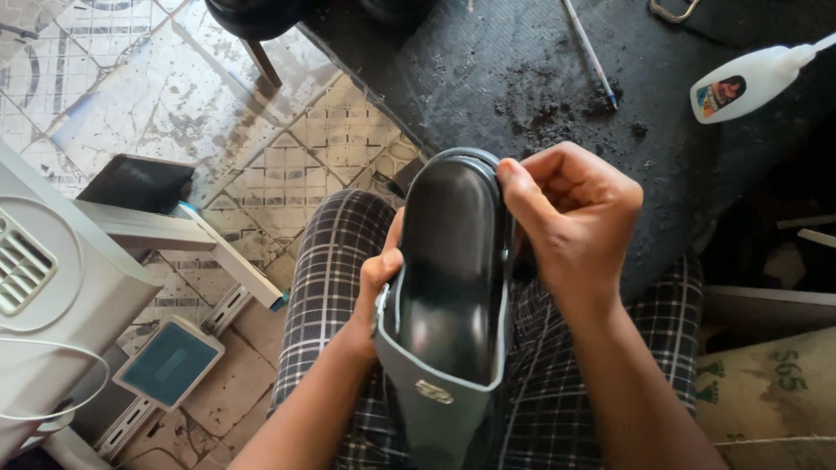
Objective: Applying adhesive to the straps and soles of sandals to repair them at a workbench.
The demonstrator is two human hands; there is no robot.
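Head view: left hand (376, 277) half-hidden behind shoe (453, 287)

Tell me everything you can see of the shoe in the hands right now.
The shoe is dark, glossy and leather-like, with a rounded toe pointing away from the camera. A grey-green strap or collar with a small metal ornament crosses its near end. It is held lengthwise over the lap in checked trousers. The left hand grips its left side from beneath; the right hand is curled at the right edge near the toe, thumb pressed against the rim. I cannot tell whether the glossy face is upper or sole.
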